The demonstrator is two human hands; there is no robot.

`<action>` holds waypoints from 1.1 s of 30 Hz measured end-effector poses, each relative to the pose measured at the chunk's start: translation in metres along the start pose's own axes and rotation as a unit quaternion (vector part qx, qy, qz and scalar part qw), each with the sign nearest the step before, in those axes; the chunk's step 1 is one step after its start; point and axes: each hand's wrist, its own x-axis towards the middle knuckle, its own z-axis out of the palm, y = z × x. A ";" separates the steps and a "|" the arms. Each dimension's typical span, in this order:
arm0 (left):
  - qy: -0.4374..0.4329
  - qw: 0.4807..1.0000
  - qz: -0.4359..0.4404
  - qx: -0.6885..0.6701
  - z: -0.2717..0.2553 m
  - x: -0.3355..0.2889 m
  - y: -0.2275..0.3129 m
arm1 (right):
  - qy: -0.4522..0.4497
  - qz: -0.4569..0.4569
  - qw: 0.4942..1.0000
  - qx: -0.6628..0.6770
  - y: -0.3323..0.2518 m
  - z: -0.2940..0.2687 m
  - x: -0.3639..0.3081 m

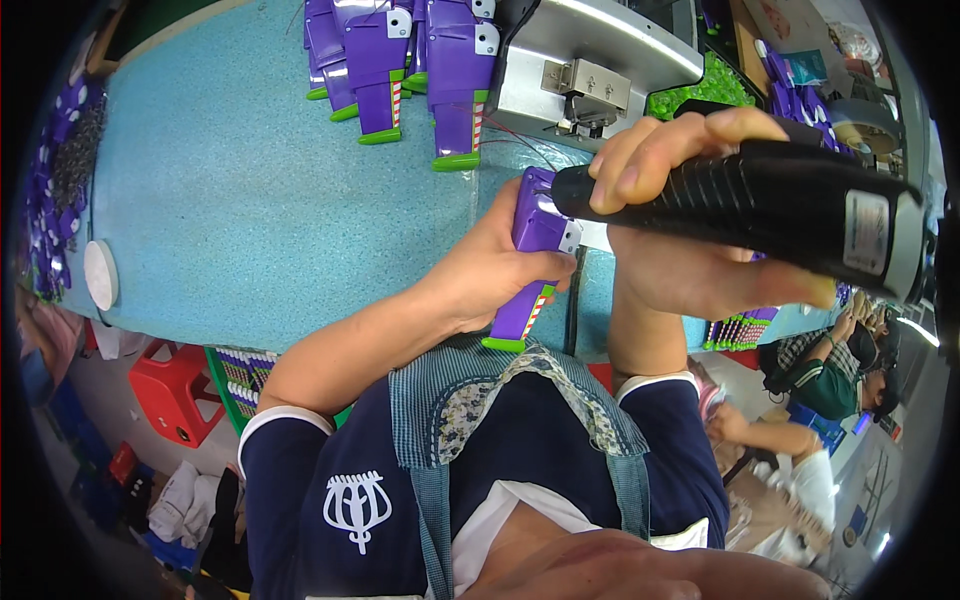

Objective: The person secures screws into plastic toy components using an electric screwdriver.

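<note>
My left hand (505, 262) is closed around a purple plastic toy part (541, 222) with a green tip and a red-and-white striped strip. In my right hand (680, 215) is a black electric screwdriver (790, 205), held nearly level. Its nose points left and meets the upper end of the purple part; the exact contact of the bit is hard to make out. Thin red wires run from near the part's upper end. Beyond my hands, several similar purple parts (372, 70) with green tips lie in a stack.
A silver metal fixture (590, 75) stands at the back, beside a tray of small green pieces (710, 85). A white round lid (100, 275) lies at the table's left edge. A red stool (175, 390) stands at lower left. Other people sit at right, one in a green sleeve (835, 365).
</note>
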 end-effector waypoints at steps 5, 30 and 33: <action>0.012 1.000 -0.016 0.016 -0.002 0.003 0.001 | -0.030 -0.071 0.997 -0.018 -0.005 -0.015 0.042; 0.073 0.997 0.015 0.024 -0.001 0.009 -0.006 | -0.001 -0.011 0.999 -0.036 -0.001 0.008 -0.007; 0.064 0.997 0.000 0.032 0.000 0.007 -0.004 | 0.005 -0.011 1.000 -0.027 -0.005 0.007 -0.009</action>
